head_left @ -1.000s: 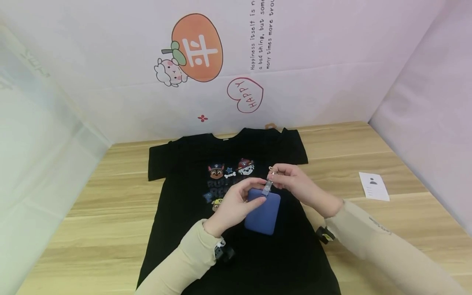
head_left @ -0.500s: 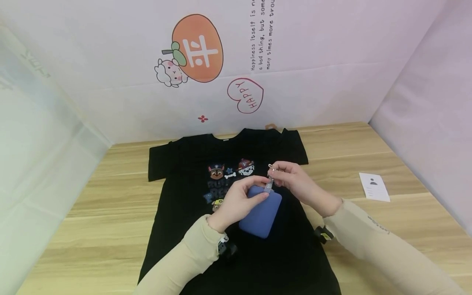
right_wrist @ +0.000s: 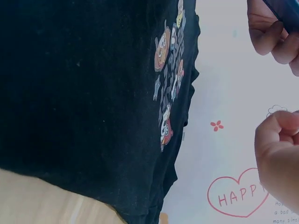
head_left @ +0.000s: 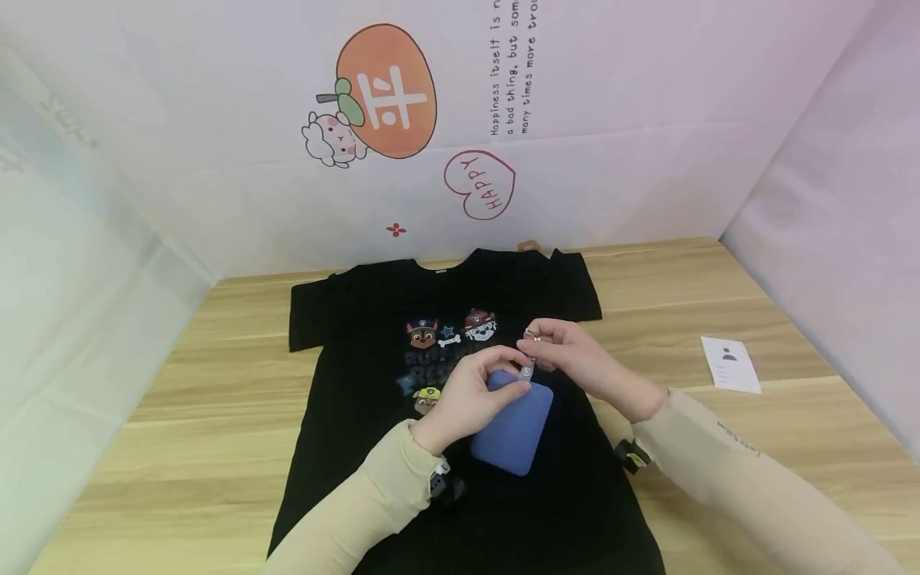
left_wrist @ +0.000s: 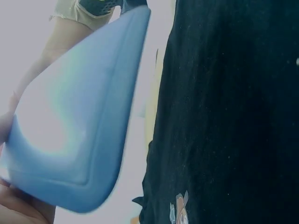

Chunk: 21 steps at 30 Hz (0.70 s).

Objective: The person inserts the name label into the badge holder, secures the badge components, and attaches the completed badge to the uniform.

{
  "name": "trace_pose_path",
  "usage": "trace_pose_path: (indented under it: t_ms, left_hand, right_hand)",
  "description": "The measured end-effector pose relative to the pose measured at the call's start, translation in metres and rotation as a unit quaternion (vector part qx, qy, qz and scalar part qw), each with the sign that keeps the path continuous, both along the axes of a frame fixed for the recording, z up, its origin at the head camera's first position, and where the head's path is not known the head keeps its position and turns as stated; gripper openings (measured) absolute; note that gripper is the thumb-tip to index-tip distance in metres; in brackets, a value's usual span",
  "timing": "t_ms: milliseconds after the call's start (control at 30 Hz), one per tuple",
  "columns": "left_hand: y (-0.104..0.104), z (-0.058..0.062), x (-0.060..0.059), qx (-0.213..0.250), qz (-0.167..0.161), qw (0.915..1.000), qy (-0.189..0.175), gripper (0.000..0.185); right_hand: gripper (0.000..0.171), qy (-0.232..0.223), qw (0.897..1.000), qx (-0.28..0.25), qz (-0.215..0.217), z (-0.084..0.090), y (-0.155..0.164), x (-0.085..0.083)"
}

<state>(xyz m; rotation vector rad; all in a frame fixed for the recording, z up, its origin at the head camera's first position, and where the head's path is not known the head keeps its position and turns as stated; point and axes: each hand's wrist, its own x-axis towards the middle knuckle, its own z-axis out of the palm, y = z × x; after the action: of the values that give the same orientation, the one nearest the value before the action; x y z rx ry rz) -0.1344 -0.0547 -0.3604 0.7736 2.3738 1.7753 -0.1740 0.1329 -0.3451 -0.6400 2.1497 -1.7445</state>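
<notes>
A T-shirt (head_left: 359, 319) lies spread flat on the tabletop (head_left: 180, 415), its collar toward the back wall. Above the T-shirt's middle, the 2 hands, left (head_left: 470, 395) and right (head_left: 571, 359), meet at the upper end of a card holder (head_left: 513, 427). A paper card (head_left: 729, 364) lies well right of the T-shirt.

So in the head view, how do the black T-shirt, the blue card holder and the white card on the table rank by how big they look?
Largest to smallest:
1. black T-shirt, by far.
2. blue card holder, held above the shirt and nearer the camera, so it may look larger than it is.
3. white card, lying flat on the table.
</notes>
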Motion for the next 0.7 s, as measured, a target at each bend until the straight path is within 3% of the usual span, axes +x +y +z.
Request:
trace_pose_path:
  t_ms: [233,433,567,700]
  left_hand:
    - [-0.0016,0.0002,-0.0011,-0.015,-0.002,0.9998,-0.008,0.022]
    - [-0.0025,0.0035,-0.0020,-0.051,-0.021,0.9984,-0.012,0.022]
    - [-0.0014,0.0040,-0.0030,-0.067,-0.009,0.9977,0.001,0.019]
    - [0.0004,0.0023,-0.0034,-0.053,0.014,0.9985,0.004,0.019]
  right_hand:
    - [0.009,-0.006,0.999,0.024,0.020,-0.0011,0.0024,-0.0004]
    - [0.013,-0.002,0.998,0.027,0.052,-0.0041,0.0030,-0.0004]
    - [0.015,0.017,0.998,0.035,0.059,-0.0037,0.0024,-0.0021]
    - [0.014,0.020,0.998,0.043,0.052,-0.0024,0.0020,-0.0039]
